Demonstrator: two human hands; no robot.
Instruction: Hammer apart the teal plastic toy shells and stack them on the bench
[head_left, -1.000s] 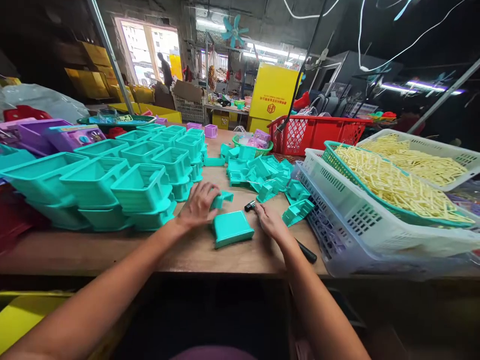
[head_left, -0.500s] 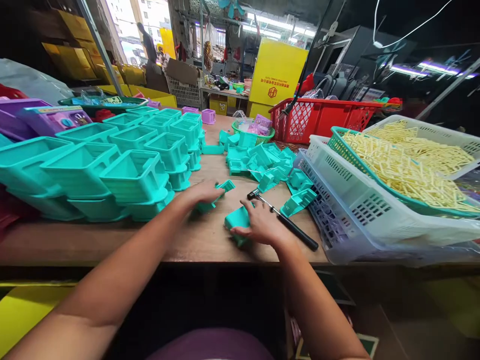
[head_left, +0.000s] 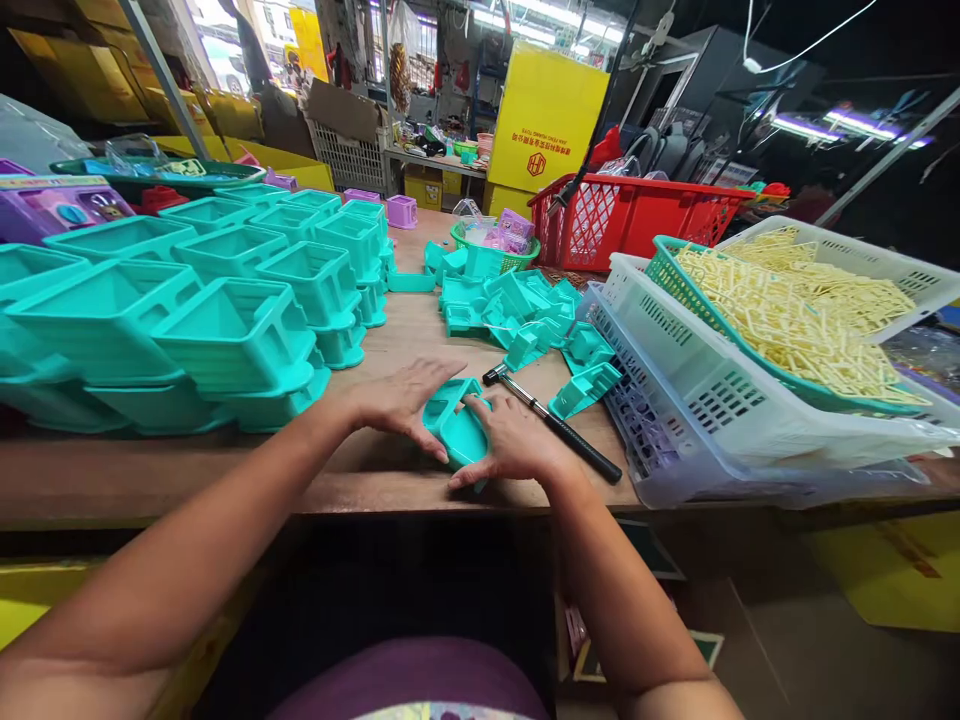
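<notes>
Two teal plastic toy parts sit together near the table's front edge: a hollow piece (head_left: 444, 402) and a smooth, rounded piece (head_left: 463, 438). My left hand (head_left: 401, 402) grips the hollow piece from the left, thumb in front and fingers stretched along its far side. From the right, my right hand (head_left: 511, 440) is closed around the rounded piece, thumb at its near edge. The underside and any join between the parts are hidden. A hammer (head_left: 555, 425) with a black handle lies just right of my right hand.
Stacked teal bins (head_left: 232, 335) fill the table's left side. Loose teal parts (head_left: 517, 305) are heaped beyond my hands. On the right stand a white crate (head_left: 675, 350), a green basket (head_left: 664, 270) of pale yellow sticks and a red crate (head_left: 637, 225). A yellow carton (head_left: 551, 120) stands behind.
My left hand has brought the hollow piece right and nearer, against the piece in my right hand. The right-hand piece has turned, and the view has shifted slightly.
</notes>
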